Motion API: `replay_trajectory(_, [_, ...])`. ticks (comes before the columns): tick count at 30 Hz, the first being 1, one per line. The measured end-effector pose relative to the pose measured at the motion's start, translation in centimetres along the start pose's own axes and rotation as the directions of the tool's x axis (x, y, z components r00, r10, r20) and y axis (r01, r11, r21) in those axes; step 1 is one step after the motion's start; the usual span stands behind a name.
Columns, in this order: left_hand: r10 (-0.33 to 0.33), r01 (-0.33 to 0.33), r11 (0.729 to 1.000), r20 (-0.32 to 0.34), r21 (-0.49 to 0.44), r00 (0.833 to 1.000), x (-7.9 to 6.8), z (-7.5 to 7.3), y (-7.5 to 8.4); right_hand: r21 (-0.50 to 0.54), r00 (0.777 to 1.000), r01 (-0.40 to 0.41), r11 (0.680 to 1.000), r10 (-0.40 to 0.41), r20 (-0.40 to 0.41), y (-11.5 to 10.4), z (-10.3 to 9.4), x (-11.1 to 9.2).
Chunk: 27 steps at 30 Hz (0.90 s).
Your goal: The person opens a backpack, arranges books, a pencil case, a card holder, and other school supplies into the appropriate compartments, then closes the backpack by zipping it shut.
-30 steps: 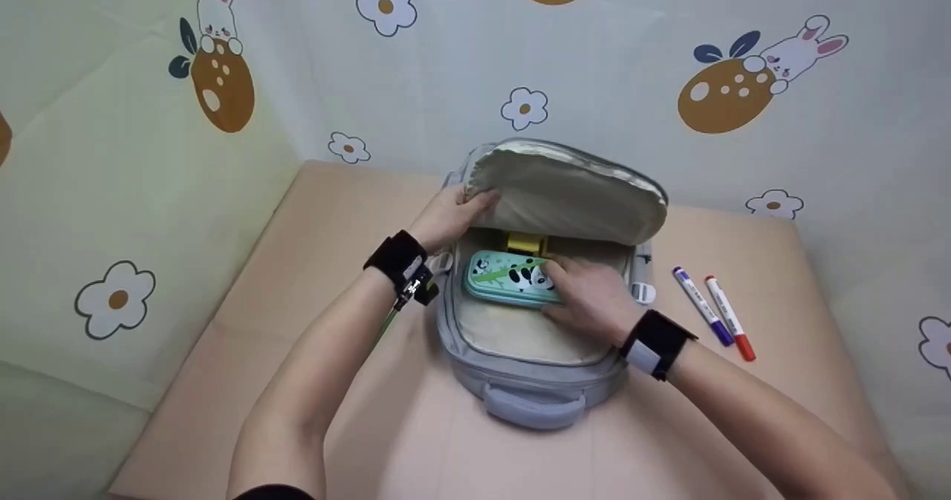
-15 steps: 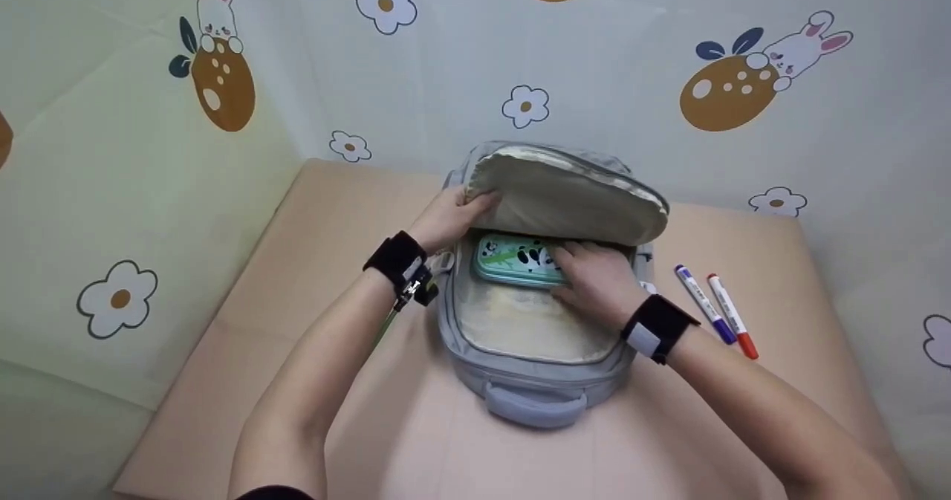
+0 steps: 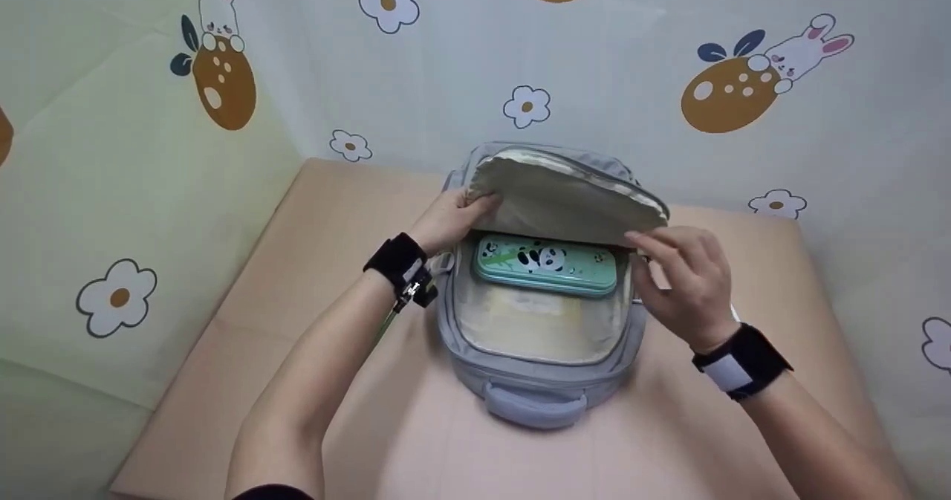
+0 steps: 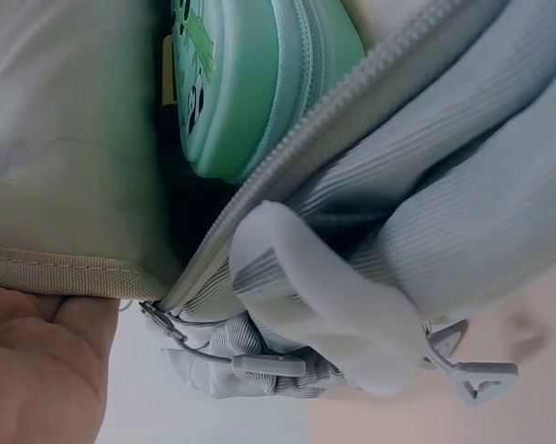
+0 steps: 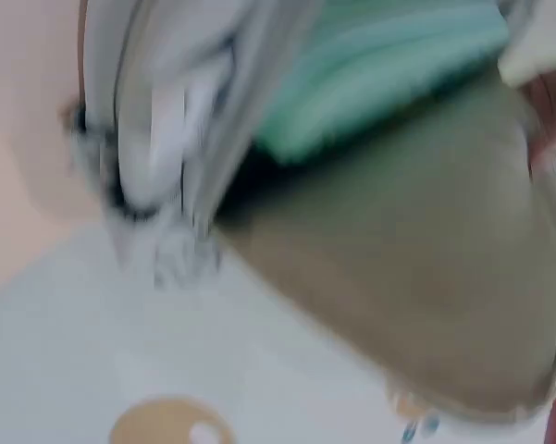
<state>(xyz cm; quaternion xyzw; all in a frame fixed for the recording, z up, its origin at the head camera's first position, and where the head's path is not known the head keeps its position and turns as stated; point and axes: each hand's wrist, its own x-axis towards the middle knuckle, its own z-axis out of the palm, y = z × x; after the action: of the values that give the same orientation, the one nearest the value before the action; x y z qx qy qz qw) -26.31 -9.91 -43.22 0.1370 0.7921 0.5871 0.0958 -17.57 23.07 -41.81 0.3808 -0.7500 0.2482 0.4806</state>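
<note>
A grey backpack (image 3: 539, 407) lies on the table with its front flap (image 3: 565, 199) lifted, showing a beige lining. My left hand (image 3: 453, 218) grips the flap's left edge, thumb on the lining; the left wrist view shows the fingers (image 4: 37, 370) at the bound edge. Inside the pocket rests a mint-green pencil case (image 3: 550, 266) with pandas on its lid, its far side under the flap's shadow. Beside the flap's right corner is my right hand (image 3: 687, 281), fingers loosely bent, fingertips right at the edge. The right wrist view is blurred.
The peach-coloured table (image 3: 356, 210) stands against patterned cloth walls (image 3: 446, 76). A carry handle (image 3: 535, 407) faces me at the bag's near end. Zip pulls (image 4: 481, 379) hang at its left side. A sliver of yellow (image 4: 168, 69) shows behind the case.
My right hand pushed the pencil case farther in under the flap, let go, and moved right to the flap's corner, now covering the two markers. My left hand stays on the flap.
</note>
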Motion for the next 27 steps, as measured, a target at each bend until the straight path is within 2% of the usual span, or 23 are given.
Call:
replay_trajectory(1, [0.002, -0.002, 1.000, -0.001, 0.000, 1.000, 0.0, 0.0, 0.0, -0.011, 0.999, -0.029, 1.000, 0.028, -0.036, 0.3, -0.4, 0.2])
replay_trajectory(3, [0.001, -0.001, 1.000, -0.002, 0.001, 1.000, -0.1, -0.1, -0.1, -0.023, 0.996, -0.087, 0.996, 0.087, -0.025, 0.9, -1.1, 0.5])
replay_trajectory(6, [-0.007, 0.007, 1.000, 0.004, 0.005, 1.000, -0.3, -0.1, -0.2, -0.046, 0.984, -0.141, 0.989, 0.145, 0.106, 1.6, -1.6, 0.5])
replay_trajectory(8, [-0.012, 0.012, 1.000, 0.014, 0.000, 1.000, -0.4, -0.1, -0.2, -0.050, 0.970, -0.175, 0.983, 0.181, 0.162, 1.8, -1.7, 0.4])
replay_trajectory(13, [0.005, -0.004, 1.000, 0.045, -0.008, 0.999, -0.7, 0.1, -0.3, -0.033, 0.959, -0.241, 0.970, 0.243, 0.142, 1.6, -1.7, 0.6])
replay_trajectory(15, [0.021, -0.021, 1.000, 0.057, -0.001, 0.998, -0.8, 0.0, -0.3, -0.016, 0.959, -0.248, 0.969, 0.248, 0.141, 1.3, -1.7, 0.7])
replay_trajectory(20, [0.079, -0.085, 0.993, 0.076, 0.081, 0.994, -1.7, -0.2, -0.5, -0.006, 0.964, -0.217, 0.976, 0.215, 0.154, 0.5, -1.7, 0.3])
replay_trajectory(27, [0.205, -0.222, 0.950, 0.100, 0.218, 0.974, -3.3, -0.2, -0.9, 0.017, 0.972, -0.184, 0.983, 0.179, 0.152, -0.4, -2.1, -0.8])
